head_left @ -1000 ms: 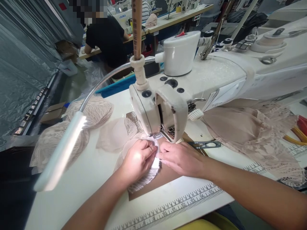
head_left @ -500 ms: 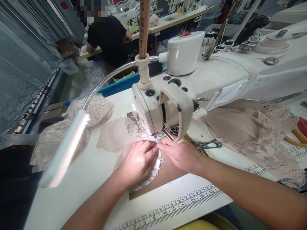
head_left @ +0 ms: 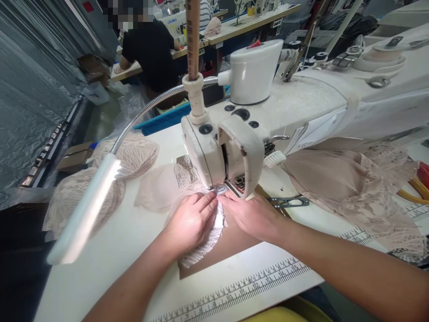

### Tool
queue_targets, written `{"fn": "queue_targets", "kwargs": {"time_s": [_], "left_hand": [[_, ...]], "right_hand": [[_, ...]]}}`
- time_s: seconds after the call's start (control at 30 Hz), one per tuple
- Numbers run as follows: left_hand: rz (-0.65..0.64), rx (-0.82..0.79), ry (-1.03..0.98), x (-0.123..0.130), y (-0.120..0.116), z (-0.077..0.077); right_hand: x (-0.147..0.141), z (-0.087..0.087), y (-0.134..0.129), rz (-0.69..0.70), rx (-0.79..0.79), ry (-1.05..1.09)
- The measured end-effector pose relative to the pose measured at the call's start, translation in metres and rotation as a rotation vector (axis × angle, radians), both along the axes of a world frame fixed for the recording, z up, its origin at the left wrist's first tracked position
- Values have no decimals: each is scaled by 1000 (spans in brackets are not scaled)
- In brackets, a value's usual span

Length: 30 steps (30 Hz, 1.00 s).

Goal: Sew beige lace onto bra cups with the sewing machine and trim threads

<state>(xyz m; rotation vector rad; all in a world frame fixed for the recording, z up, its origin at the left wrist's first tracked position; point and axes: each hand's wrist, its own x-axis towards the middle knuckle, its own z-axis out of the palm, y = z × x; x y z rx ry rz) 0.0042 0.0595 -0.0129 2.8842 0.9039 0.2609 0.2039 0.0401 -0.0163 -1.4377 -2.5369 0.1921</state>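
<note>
A pale lace fabric piece [head_left: 204, 246], curved like a bra cup, lies beneath the head of a white sewing machine [head_left: 203, 154]. My left hand [head_left: 191, 219] presses down on it with fingers together, the fingertips close in front of the presser foot. From the other side, my right hand [head_left: 256, 217] has its fingers closed at the cloth's edge, right beside the foot. The machine's finger guard hangs over the right fingertips and partly hides them. The exact grip of the right thumb is hidden.
Stacked lace cups [head_left: 130, 156] lie left, under a lamp [head_left: 85, 205] on a bendy neck. Thread snips [head_left: 291, 202] rest right of the needle area, near a beige lace garment [head_left: 328, 174]. A ruler tape [head_left: 248, 290] runs along the front edge. A person [head_left: 147, 53] sits beyond.
The lace piece and both hands have shifted slightly forward toward the presser foot. The view has also moved a little, so the machine head appears further left.
</note>
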Motion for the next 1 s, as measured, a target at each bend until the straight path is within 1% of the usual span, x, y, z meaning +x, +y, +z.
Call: {"fn": "queue_targets", "kwargs": {"time_s": [0.17, 0.3, 0.43, 0.6, 0.87, 1.0], "left_hand": [[-7, 37, 6, 0, 2, -1], [4, 66, 35, 0, 3, 0], [1, 78, 33, -2, 6, 0], [5, 75, 13, -2, 11, -1], [57, 62, 23, -5, 15, 1], [72, 58, 44, -8, 13, 2]], "right_hand": [[-1, 0, 0, -14, -6, 1], [-1, -2, 0, -23, 21, -11], [1, -5, -1, 1, 61, 9], [3, -4, 0, 27, 89, 70], [2, -3, 1, 21, 48, 33], [3, -4, 1, 31, 73, 70]]}}
